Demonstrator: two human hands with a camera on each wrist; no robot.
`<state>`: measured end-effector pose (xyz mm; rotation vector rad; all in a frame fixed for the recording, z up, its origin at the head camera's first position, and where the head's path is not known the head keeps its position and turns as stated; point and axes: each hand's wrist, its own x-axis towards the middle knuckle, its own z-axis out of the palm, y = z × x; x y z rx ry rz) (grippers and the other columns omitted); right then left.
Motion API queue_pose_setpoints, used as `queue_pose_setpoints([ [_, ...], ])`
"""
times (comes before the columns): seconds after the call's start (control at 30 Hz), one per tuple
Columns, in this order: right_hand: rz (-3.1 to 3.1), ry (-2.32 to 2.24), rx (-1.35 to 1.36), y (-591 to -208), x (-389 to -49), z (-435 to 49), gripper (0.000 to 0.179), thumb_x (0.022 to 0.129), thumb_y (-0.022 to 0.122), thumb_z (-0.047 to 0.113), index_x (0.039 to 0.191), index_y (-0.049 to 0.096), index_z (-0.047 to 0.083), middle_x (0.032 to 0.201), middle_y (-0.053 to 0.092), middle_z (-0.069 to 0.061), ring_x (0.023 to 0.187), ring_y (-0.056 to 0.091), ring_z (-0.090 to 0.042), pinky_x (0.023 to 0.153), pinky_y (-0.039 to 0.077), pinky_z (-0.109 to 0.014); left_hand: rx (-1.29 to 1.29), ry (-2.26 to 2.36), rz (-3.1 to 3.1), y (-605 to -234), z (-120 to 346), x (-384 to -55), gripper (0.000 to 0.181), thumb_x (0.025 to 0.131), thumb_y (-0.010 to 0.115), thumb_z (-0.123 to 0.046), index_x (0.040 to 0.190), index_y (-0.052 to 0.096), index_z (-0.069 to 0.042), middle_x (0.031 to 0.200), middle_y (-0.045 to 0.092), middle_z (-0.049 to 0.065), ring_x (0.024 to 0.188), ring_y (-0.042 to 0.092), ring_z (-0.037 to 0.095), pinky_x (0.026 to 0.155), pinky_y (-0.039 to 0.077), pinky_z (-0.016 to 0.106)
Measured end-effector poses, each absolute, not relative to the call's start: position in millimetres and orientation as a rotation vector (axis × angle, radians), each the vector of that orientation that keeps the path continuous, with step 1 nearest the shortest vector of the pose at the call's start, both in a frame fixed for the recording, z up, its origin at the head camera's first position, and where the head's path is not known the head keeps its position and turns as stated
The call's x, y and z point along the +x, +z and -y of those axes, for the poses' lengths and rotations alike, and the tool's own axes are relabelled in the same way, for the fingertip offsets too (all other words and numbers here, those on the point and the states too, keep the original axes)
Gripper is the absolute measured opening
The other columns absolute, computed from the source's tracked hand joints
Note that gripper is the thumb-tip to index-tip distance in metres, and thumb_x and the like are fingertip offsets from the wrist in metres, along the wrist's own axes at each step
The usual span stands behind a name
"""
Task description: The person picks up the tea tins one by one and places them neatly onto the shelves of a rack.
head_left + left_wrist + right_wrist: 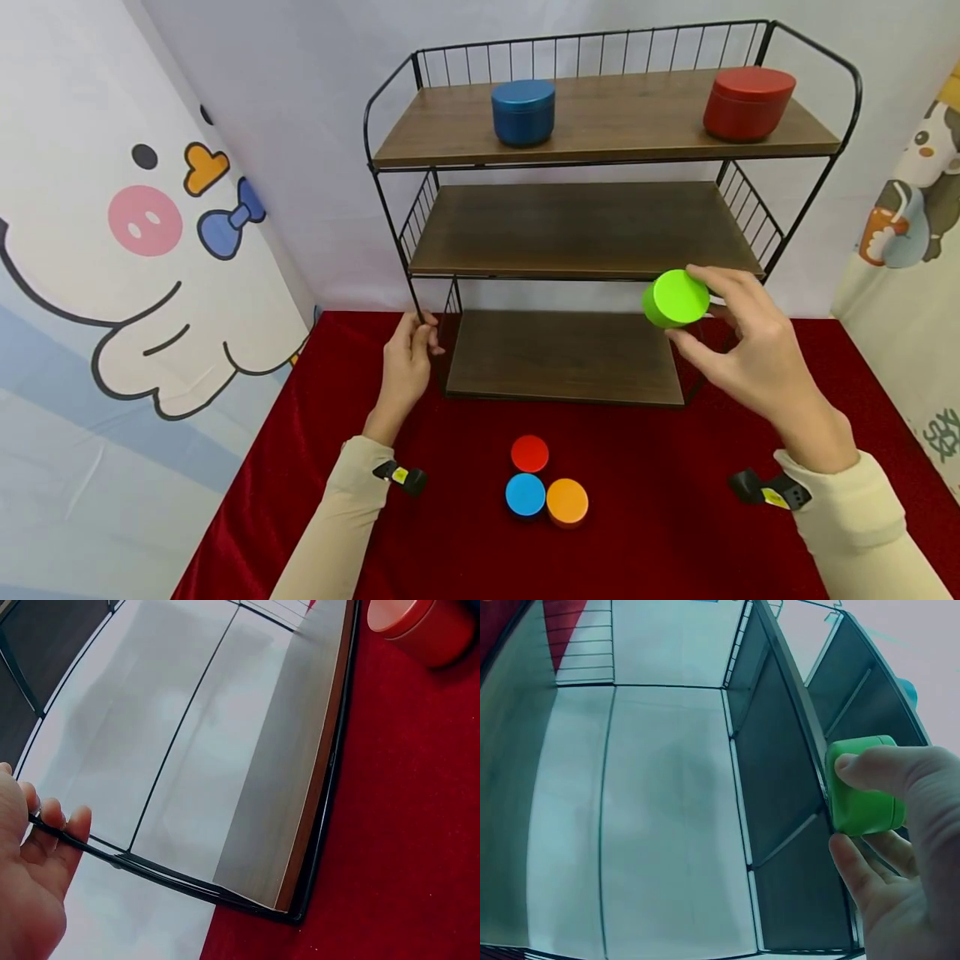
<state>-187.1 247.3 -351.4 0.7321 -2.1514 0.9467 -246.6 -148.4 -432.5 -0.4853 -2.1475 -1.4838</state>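
A round bright green tin (675, 298) is pinched between the thumb and fingers of my right hand (757, 358). It is up in front of the middle shelf's right front edge. In the right wrist view the green tin (862, 784) overlaps the edge of a shelf board. My left hand (408, 358) grips the black metal post of the three-tier shelf rack (585, 275) on its left side, below the middle shelf. The left wrist view shows the fingers (51, 814) curled round that thin black frame (172, 885).
On the top shelf stand a dark blue tin (523, 112) and a dark red tin (748, 104). Red (529, 453), light blue (525, 495) and orange (567, 502) tins sit close together on the red cloth (645, 517) before the rack. A printed curtain (135, 275) hangs at left.
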Motion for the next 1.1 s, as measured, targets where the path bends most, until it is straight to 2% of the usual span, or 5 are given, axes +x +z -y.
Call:
queue_pose_setpoints([
  [0.1, 2.105, 0.966, 0.71, -344.5, -189.9, -249.5, 0.085, 0.059, 0.084, -0.026, 0.138, 0.059, -0.007, 0.131, 0.059, -0.029, 0.123, 0.052, 0.0, 0.095, 0.048, -0.001, -0.487, -1.486, 2.143, -432.8, 148.3, -246.0, 0.015, 0.106, 0.044, 0.006, 0.105, 0.055, 0.017, 0.078, 0.052, 0.031, 0.071, 0.06, 0.043, 0.067, 0.065, 0.049],
  [0.2, 2.074, 0.972, 0.685, -339.9, -192.6, -251.2, 0.085, 0.057, 0.082, -0.028, 0.136, 0.059, -0.009, 0.13, 0.058, -0.031, 0.123, 0.052, -0.002, 0.097, 0.047, -0.002, -0.482, -1.48, 2.147, -433.7, 148.4, -245.2, 0.015, 0.106, 0.045, 0.006, 0.105, 0.055, 0.017, 0.078, 0.052, 0.03, 0.071, 0.061, 0.042, 0.067, 0.066, 0.047],
  [0.47, 2.027, 0.98, 0.59, -329.9, -197.6, -249.5, 0.074, 0.066, 0.082, -0.024, 0.135, 0.058, -0.012, 0.129, 0.057, -0.032, 0.118, 0.056, -0.002, 0.1, 0.049, -0.005, -0.476, -1.51, 2.159, -435.1, 149.1, -244.2, 0.015, 0.106, 0.044, 0.007, 0.105, 0.054, 0.018, 0.078, 0.051, 0.033, 0.071, 0.06, 0.045, 0.069, 0.064, 0.055],
  [0.83, 2.061, 0.958, 0.397, -321.4, -205.9, -244.5, 0.066, 0.076, 0.082, -0.013, 0.137, 0.058, -0.007, 0.124, 0.064, -0.027, 0.107, 0.054, 0.018, 0.093, 0.048, 0.0, -0.495, -1.498, 2.151, -434.2, 147.5, -245.3, 0.016, 0.107, 0.044, 0.006, 0.106, 0.054, 0.017, 0.078, 0.052, 0.03, 0.072, 0.061, 0.042, 0.069, 0.065, 0.05],
  [1.1, 2.1, 1.007, 0.389, -323.0, -204.5, -242.7, 0.061, 0.082, 0.078, -0.011, 0.139, 0.057, -0.005, 0.131, 0.066, -0.022, 0.105, 0.057, 0.021, 0.094, 0.049, -0.002, -0.486, -1.472, 2.161, -436.5, 150.0, -243.3, 0.016, 0.107, 0.044, 0.004, 0.105, 0.055, 0.015, 0.077, 0.052, 0.029, 0.071, 0.062, 0.041, 0.068, 0.066, 0.049],
])
